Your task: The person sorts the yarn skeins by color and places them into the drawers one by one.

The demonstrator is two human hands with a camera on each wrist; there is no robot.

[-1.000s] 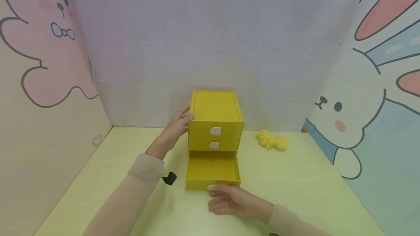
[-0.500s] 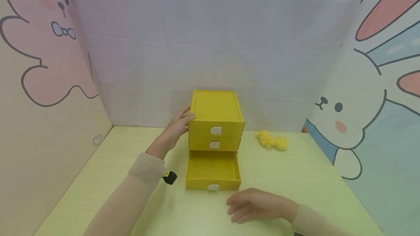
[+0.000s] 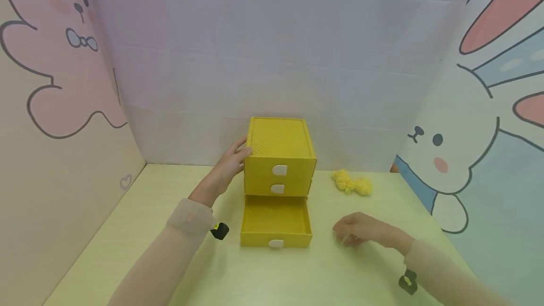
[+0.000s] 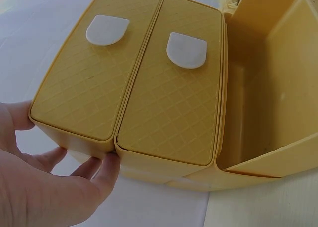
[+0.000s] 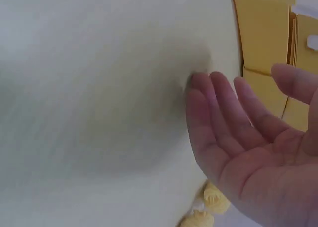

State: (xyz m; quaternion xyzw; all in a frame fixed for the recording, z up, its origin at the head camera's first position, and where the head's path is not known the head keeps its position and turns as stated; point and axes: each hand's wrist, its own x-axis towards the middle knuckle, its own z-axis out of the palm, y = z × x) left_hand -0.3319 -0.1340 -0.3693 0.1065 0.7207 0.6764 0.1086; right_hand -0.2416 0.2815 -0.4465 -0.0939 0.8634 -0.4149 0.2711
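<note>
A yellow drawer box [image 3: 280,137] with white tabs stands at the middle back of the table, its bottom drawer [image 3: 276,218] pulled out and bare inside. The two upper drawers [image 4: 171,83] are closed. My left hand [image 3: 225,169] rests against the box's left side near the upper front corner. In the left wrist view its thumb touches the corner and its fingertips touch the side. My right hand [image 3: 367,230] hovers over the table, right of the drawer. Its fingers [image 5: 233,113] bend loosely and hold nothing.
A twisted hank of yellow yarn [image 3: 352,183] lies right of the box, beyond my right hand. A white cloth wall [image 3: 272,51] rises behind the table [image 3: 297,277]. Side walls carry a pink bear and a white rabbit.
My right hand has let go of the bottom drawer's tab and moved right and farther back, towards the yarn. My left hand and the drawer box have stayed put.
</note>
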